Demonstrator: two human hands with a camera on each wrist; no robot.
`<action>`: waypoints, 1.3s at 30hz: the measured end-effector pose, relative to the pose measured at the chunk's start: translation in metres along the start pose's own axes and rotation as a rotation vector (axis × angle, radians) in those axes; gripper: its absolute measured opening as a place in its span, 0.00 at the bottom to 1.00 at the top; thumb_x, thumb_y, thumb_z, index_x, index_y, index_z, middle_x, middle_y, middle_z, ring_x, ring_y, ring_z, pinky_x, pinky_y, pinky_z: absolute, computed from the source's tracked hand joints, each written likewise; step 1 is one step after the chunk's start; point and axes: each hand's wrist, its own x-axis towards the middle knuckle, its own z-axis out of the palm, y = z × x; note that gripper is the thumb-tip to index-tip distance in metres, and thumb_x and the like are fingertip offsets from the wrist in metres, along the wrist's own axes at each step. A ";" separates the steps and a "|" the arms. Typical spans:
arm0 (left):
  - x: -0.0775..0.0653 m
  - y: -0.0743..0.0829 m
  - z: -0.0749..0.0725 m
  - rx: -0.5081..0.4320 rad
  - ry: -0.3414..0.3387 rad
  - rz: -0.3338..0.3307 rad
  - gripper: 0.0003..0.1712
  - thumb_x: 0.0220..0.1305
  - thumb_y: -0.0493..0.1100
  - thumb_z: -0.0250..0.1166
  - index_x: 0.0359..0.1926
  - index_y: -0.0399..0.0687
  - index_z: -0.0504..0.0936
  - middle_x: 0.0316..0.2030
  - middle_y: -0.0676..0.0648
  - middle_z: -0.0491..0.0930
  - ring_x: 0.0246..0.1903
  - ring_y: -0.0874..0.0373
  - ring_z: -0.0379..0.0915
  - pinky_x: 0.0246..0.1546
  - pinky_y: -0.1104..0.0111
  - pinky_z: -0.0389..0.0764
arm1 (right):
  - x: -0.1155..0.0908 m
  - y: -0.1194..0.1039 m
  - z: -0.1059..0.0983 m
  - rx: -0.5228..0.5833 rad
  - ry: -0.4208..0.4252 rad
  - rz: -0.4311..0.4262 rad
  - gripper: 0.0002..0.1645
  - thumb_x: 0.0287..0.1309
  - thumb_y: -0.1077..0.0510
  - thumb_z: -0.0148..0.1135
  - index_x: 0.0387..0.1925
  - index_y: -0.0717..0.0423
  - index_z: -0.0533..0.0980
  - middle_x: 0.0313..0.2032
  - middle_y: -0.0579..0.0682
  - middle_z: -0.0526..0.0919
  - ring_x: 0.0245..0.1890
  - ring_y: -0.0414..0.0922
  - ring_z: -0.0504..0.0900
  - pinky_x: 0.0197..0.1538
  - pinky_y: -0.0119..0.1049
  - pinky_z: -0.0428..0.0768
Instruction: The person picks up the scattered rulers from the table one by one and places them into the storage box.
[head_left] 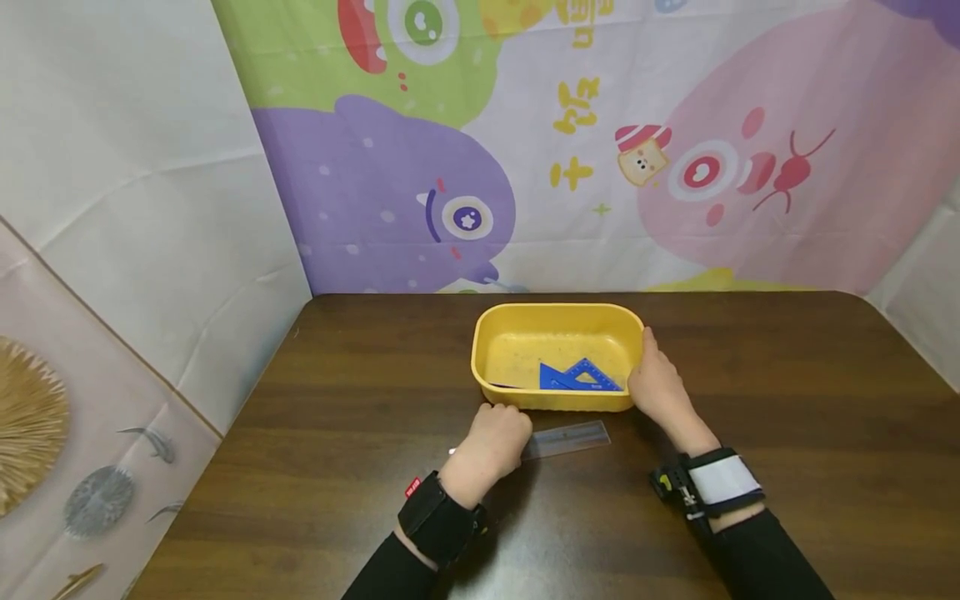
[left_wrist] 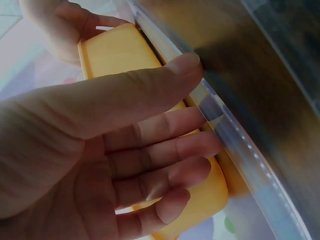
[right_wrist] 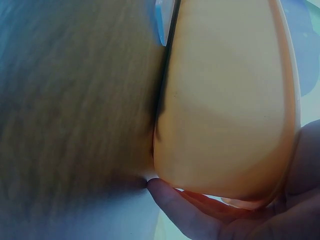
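Observation:
A yellow plastic basket [head_left: 558, 402] stands on the table, with blue set squares [head_left: 577, 377] lying inside it. At its right end my right hand [head_left: 663, 387] grips the wall; in the right wrist view, fingers [right_wrist: 185, 212] wrap the basket's end near the tabletop. Just in front of the basket, my left hand [head_left: 491, 442] pinches a clear ruler [head_left: 566, 439] by its left part. In the left wrist view the ruler [left_wrist: 250, 152] meets the thumb and fingertips, and the little finger is curled apart from it. The hand covers part of the ruler in the head view.
The dark wooden table [head_left: 315, 467] reaches back to a cartoon-printed curtain [head_left: 585, 225]. A pale cloth wall [head_left: 165, 167] rises on the left. Black camera straps [head_left: 442, 517] sit on both wrists.

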 end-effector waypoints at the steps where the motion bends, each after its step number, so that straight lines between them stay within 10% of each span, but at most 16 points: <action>1: 0.000 -0.001 0.000 -0.003 -0.006 0.003 0.07 0.48 0.45 0.69 0.27 0.47 0.82 0.27 0.48 0.80 0.29 0.52 0.76 0.29 0.64 0.73 | 0.000 0.000 0.000 -0.001 0.000 -0.001 0.38 0.60 0.67 0.33 0.68 0.66 0.31 0.63 0.73 0.53 0.54 0.61 0.65 0.57 0.58 0.63; 18: -0.003 0.004 -0.008 -0.098 -0.083 0.055 0.14 0.48 0.44 0.70 0.35 0.45 0.77 0.31 0.47 0.77 0.32 0.56 0.76 0.29 0.69 0.76 | 0.000 0.001 0.000 0.002 0.006 -0.014 0.38 0.59 0.67 0.32 0.67 0.67 0.31 0.63 0.73 0.53 0.52 0.61 0.66 0.55 0.58 0.65; 39: -0.015 -0.003 -0.041 -0.187 0.184 0.192 0.18 0.50 0.40 0.67 0.41 0.43 0.71 0.35 0.49 0.74 0.35 0.58 0.72 0.37 0.70 0.74 | -0.001 0.000 0.001 -0.003 0.028 -0.033 0.38 0.58 0.67 0.33 0.67 0.68 0.32 0.58 0.75 0.59 0.48 0.63 0.69 0.49 0.57 0.69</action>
